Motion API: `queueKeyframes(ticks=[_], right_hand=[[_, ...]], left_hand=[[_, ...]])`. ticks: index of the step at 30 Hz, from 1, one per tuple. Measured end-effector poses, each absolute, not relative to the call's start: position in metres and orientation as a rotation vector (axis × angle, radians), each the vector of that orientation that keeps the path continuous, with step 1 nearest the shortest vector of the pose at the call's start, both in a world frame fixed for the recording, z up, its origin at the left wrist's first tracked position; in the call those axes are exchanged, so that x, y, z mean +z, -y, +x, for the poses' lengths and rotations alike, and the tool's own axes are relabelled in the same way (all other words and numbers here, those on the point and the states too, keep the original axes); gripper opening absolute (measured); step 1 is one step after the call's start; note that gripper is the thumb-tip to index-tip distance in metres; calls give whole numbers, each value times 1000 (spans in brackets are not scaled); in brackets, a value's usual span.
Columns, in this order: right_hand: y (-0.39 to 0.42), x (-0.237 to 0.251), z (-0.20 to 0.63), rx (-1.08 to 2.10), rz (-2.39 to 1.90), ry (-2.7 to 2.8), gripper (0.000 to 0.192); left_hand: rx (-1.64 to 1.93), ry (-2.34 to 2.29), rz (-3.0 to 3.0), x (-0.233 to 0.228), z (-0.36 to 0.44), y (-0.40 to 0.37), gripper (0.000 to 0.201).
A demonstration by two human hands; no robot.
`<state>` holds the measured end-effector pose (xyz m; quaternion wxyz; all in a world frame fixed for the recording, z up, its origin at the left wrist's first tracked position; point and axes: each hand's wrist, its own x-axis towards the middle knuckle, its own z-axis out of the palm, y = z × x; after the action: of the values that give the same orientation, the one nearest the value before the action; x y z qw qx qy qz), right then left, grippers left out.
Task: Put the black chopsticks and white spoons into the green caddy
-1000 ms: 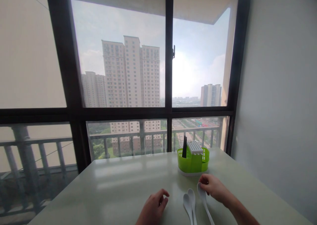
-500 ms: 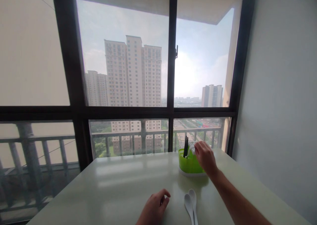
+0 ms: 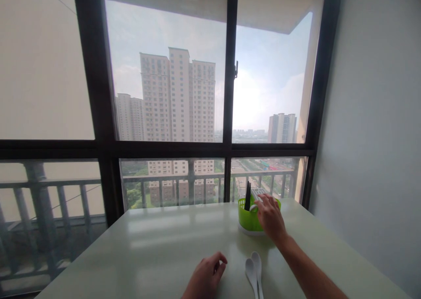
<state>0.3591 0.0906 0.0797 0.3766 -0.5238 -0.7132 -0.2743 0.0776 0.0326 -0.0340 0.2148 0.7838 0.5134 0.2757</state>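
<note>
My right hand (image 3: 270,215) reaches over the front right of a green cutlery basket (image 3: 247,222) with a pale base. Its fingers are closed around a white spoon, whose curved white end (image 3: 253,207) shows inside the basket; the rest is hidden by the hand. Dark chopsticks (image 3: 247,196) stand upright in the basket's left part. My left hand (image 3: 206,273) rests on the table (image 3: 148,250), fingers loosely bent, a gap between thumb and forefinger, holding nothing. To its right lie two white spoons (image 3: 254,268), side by side and partly overlapping, bowls pointing away from me.
A large window with dark frames (image 3: 171,149) stands behind the table's far edge. Beyond the glass are a railing (image 3: 174,176) and tall buildings. A pale wall (image 3: 368,158) runs along the right side.
My right hand has lowered toward the basket, bringing the white spoon down into it, and its fingers now lie flatter. My left hand and the two spoons stay in place.
</note>
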Motion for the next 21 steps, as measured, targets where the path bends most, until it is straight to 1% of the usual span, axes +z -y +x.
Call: queueKeyframes(ticks=[2,3,5,8,9,12,14,16,18,21], right_hand=[[-79,82,353,-644,-1334,1768,39],[-73,80,351,-585,-1341,1766,37],[-61,71,346,-400,-1396,1843,29],[-51,41,346,-61,-1549,2040,19],[-50,28,348,36,-1586,2085,20],[-54,-8,357,274,-1620,2116,37],[-60,-28,361,425,-1626,2072,35],[-66,-41,364,529,-1622,2013,28],[-71,-48,366,569,-1624,1950,23],[-75,-40,377,566,-1648,1881,19]], left_hand=[[758,-1424,2175,-33,77,-32,23],[757,-1421,2176,-32,77,-32,24],[758,-1421,2176,-31,77,-31,24],[753,-1424,2168,-29,78,-29,23],[756,-1423,2166,-28,78,-29,23],[767,-1406,2175,-28,78,-29,23],[768,-1406,2182,-29,78,-29,23],[770,-1417,2186,-30,78,-30,23],[768,-1425,2190,-31,78,-31,23],[751,-1432,2191,-31,78,-32,23]])
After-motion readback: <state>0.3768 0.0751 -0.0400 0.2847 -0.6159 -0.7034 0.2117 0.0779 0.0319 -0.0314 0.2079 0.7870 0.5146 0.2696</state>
